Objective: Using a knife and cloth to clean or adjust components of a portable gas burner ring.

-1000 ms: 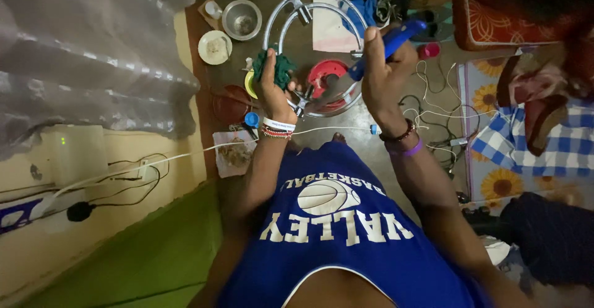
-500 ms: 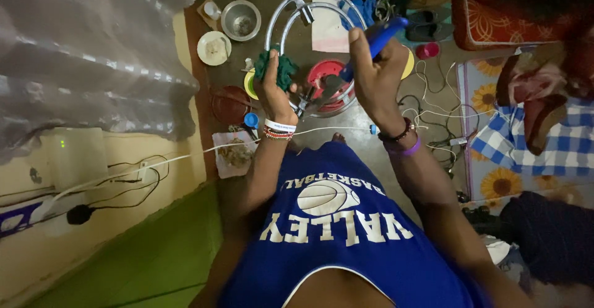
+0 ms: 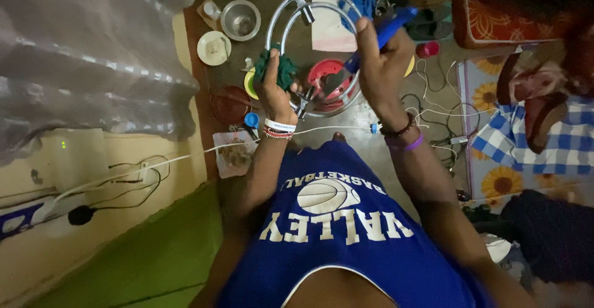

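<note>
My left hand (image 3: pixel 276 91) grips a dark green cloth (image 3: pixel 279 68) pressed against a round metal ring frame (image 3: pixel 291 17) with small clamps on it. My right hand (image 3: pixel 380 66) is closed around a blue-handled tool (image 3: pixel 388 28), whose dark tip points down toward the lower part of the frame, near a red round object (image 3: pixel 328 79) on the floor behind. Both wrists wear bead bracelets. My blue sleeveless jersey fills the lower middle of the view.
On the brown floor lie a steel bowl (image 3: pixel 240 19), a white plate (image 3: pixel 214 48), a brown lid (image 3: pixel 230 104), a plastic bag (image 3: pixel 232 152) and tangled white cables (image 3: pixel 433 122). A floral mat and blue checked cloth (image 3: pixel 532 141) lie right; a yellow wall with plugs (image 3: pixel 80 212) stands left.
My right hand with the blue tool has drifted slightly down and left toward the frame's lower edge. My left hand keeps the cloth on the ring.
</note>
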